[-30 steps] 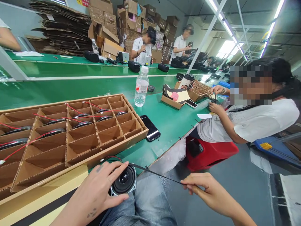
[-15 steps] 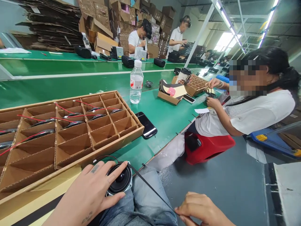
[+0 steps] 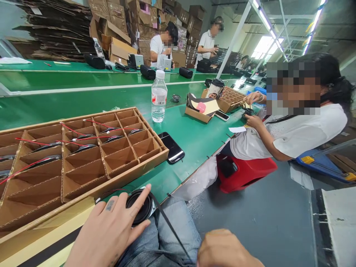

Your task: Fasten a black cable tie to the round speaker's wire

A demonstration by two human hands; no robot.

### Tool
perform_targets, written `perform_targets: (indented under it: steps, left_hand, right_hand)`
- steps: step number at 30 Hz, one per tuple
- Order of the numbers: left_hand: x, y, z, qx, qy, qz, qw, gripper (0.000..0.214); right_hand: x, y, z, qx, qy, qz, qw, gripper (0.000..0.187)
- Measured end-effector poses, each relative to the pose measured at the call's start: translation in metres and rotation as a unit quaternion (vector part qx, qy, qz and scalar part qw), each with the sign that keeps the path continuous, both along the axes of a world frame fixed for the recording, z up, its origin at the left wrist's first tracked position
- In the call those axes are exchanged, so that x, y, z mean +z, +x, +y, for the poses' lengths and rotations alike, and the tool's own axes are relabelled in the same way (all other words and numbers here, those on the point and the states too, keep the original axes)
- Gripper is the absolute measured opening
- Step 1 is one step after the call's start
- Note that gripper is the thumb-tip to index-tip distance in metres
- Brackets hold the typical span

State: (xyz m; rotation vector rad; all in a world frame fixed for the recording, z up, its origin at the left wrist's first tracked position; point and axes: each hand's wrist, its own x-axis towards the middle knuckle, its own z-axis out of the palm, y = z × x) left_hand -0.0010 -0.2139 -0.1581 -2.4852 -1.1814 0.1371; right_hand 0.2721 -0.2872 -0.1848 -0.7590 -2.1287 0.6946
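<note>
Item 1: speaker (image 3: 143, 213), qty 1, blk cone, metal frame. Loc.: near edge of worktop (image 3: 194, 135), by my jeans (image 3: 178, 218); couldn't tell which bore it. Prob. heavy for its size; frame stiff, cone soft & easily dented. Best hold: metal rim, off the cone.

Item 2: blk strip (image 3: 169, 222), qty 1, thin. Ran from speaker's far rim toward near right. Prob. v. light, bendy, apt to twist; best taken by the ends.

Item 3: my L hand (image 3: 111, 226). Fingers spread over speaker, index tip at strip's far end, thumb apart, near side.

Item 4: my R hand (image 3: 225, 248). Fingers curled by strip's near end; tips hidden, couldn't tell if pinching.

Surroundings: divided carton (image 3: 133, 172), left, holding dark round units (image 3: 83, 148) w/ red leads; its wall crowded speaker's left. Yellow sheet (image 3: 69, 222) alongside, nr. L wrist. Phone (image 3: 174, 150) at carton's right corner; bottle (image 3: 159, 100) farther. Co-worker (image 3: 256, 137), far right.
</note>
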Motion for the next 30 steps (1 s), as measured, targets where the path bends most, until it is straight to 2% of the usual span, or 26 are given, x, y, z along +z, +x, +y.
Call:
perform_targets:
  steps: [3,5,6,8,11,13,15,20,23,26,30]
  left_hand:
    - [0.007,0.006,0.002,0.078,-0.025,-0.009,0.997,0.075]
    - [0.012,0.003,0.01,0.107,-0.07,-0.019,0.992,0.086]
    - [0.015,0.0,0.016,0.094,-0.096,-0.03,0.99,0.087]
    - [0.017,-0.011,0.029,0.028,-0.15,-0.059,0.986,0.084]
    - [0.017,-0.029,0.046,-0.062,-0.262,-0.097,0.958,0.076]
    - [0.017,-0.036,0.051,-0.065,-0.321,-0.125,0.936,0.072]
    - [0.02,-0.036,0.05,-0.053,-0.349,-0.15,0.924,0.069]
    - [0.037,-0.019,0.035,0.032,-0.329,-0.125,0.935,0.064]
    - [0.04,-0.012,0.025,0.06,-0.292,-0.118,0.947,0.061]
    - [0.032,-0.012,0.019,0.086,-0.268,-0.109,0.953,0.061]
    - [0.019,-0.016,0.018,0.085,-0.256,-0.124,0.955,0.065]
  right_hand:
    - [0.025,0.003,0.022,-0.075,0.019,-0.015,0.997,0.007]
    - [0.038,0.007,0.034,-0.114,0.067,-0.038,0.991,0.008]
    - [0.043,0.009,0.039,-0.121,0.091,-0.049,0.987,0.011]
    - [0.048,0.014,0.046,-0.137,0.125,-0.063,0.981,0.013]
    - [0.051,0.019,0.052,-0.153,0.143,-0.072,0.975,0.014]
    - [0.051,0.023,0.055,-0.158,0.148,-0.073,0.974,0.014]
    - [0.05,0.025,0.059,-0.157,0.151,-0.068,0.974,0.014]
    - [0.046,0.031,0.075,-0.149,0.145,-0.062,0.976,0.011]
    - [0.048,0.03,0.085,-0.139,0.151,-0.066,0.977,0.01]
    - [0.064,0.019,0.098,-0.132,0.172,-0.047,0.975,0.009]
    - [0.099,-0.009,0.118,-0.1,0.23,-0.043,0.967,0.009]
